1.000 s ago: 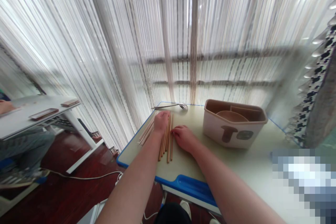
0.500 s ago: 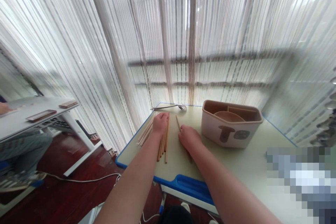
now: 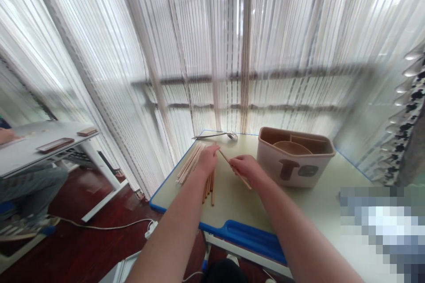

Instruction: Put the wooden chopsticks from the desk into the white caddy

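My right hand (image 3: pixel 245 166) pinches a brown chopstick (image 3: pixel 245 182) around its middle, holding it at a slant over the table. The fingers of my left hand (image 3: pixel 209 158) are closed at the far tip of that chopstick. Several brown chopsticks (image 3: pixel 213 192) lie side by side under my left wrist, their far ends partly covered. To their left is a bundle of pale chopsticks (image 3: pixel 186 166), partly behind my left forearm. Right of my right hand stands a beige and brown utensil holder (image 3: pixel 268 163) with compartments.
A metal ladle-like utensil (image 3: pixel 232 135) lies at the table's back edge before a striped curtain (image 3: pixel 226 53). The pale table (image 3: pixel 229 210) has a blue rim. At left, another table (image 3: pixel 23 154) holds small trays, with a person's hand (image 3: pixel 5 135) there.
My right hand has lifted its chopstick and turned it, so the far tip now meets my left fingers. My left hand has shifted slightly right and nearer. The view has turned slightly.
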`<state>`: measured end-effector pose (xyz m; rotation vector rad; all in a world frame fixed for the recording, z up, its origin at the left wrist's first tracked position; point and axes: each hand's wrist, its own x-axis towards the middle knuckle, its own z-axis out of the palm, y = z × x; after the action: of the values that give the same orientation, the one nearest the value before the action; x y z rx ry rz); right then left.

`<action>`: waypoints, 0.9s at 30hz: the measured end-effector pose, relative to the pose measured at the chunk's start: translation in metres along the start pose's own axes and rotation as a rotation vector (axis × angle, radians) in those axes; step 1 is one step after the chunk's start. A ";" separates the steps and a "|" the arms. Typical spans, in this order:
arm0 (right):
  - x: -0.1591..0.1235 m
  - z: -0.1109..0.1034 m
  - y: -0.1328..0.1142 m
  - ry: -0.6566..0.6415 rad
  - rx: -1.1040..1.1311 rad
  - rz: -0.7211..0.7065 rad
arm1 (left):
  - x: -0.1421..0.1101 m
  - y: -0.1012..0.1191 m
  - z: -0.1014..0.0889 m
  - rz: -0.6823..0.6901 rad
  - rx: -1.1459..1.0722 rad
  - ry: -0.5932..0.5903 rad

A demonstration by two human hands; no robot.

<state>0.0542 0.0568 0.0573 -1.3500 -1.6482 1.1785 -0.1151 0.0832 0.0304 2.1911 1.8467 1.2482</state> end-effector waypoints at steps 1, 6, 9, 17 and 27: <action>-0.002 -0.003 -0.002 -0.030 0.061 0.019 | 0.000 -0.001 0.000 -0.006 0.013 -0.003; -0.009 -0.016 -0.009 -0.161 0.396 0.042 | -0.004 -0.001 -0.001 0.115 0.001 -0.050; -0.009 -0.020 -0.011 -0.124 0.706 0.083 | -0.006 0.001 -0.003 0.110 0.026 -0.033; -0.018 -0.015 -0.018 0.295 0.291 -0.502 | -0.006 0.006 -0.005 0.122 0.058 -0.018; -0.022 -0.015 -0.021 0.429 0.169 -0.674 | -0.007 0.008 -0.002 0.161 0.018 0.071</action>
<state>0.0657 0.0380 0.0827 -0.7651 -1.4677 0.5626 -0.1093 0.0743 0.0323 2.3769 1.7408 1.3583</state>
